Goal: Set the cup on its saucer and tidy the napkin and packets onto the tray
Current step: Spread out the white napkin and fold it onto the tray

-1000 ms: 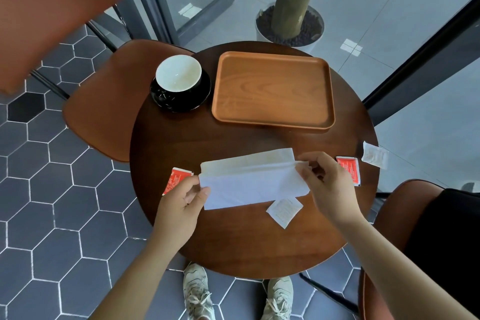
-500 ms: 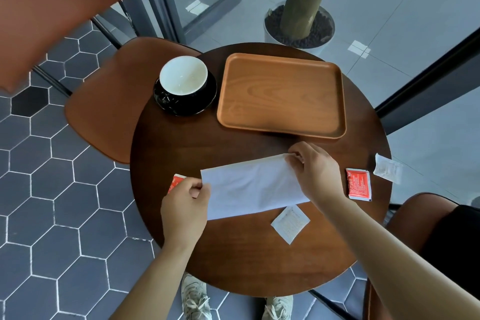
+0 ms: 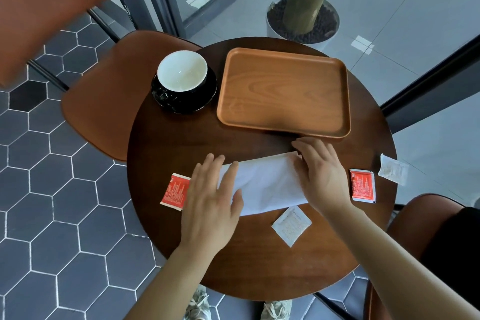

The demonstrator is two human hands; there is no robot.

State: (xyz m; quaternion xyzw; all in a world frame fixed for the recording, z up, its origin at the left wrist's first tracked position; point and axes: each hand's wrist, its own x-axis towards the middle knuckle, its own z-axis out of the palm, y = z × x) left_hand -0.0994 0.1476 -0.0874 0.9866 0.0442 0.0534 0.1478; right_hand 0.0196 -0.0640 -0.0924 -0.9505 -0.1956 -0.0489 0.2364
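Cup (image 3: pixel 182 70) on saucer (image 3: pixel 205 101), 11 o'clock. Left hand (image 3: pixel 211 200), right hand (image 3: pixel 322 176) press napkin (image 3: pixel 265 182), fingers straight; packets (image 3: pixel 362 186) not yet on tray (image 3: pixel 283 91).

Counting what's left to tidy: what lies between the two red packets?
Head view: the folded white napkin, with the left hand and right hand laid over its ends.

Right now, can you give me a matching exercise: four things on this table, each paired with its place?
1. cup
2. napkin
3. tray
4. left red packet

A. under the left hand and right hand
B. on the black saucer
C. at the table's far side
D. by the table's left edge

Pairs: 1-B; 2-A; 3-C; 4-D.
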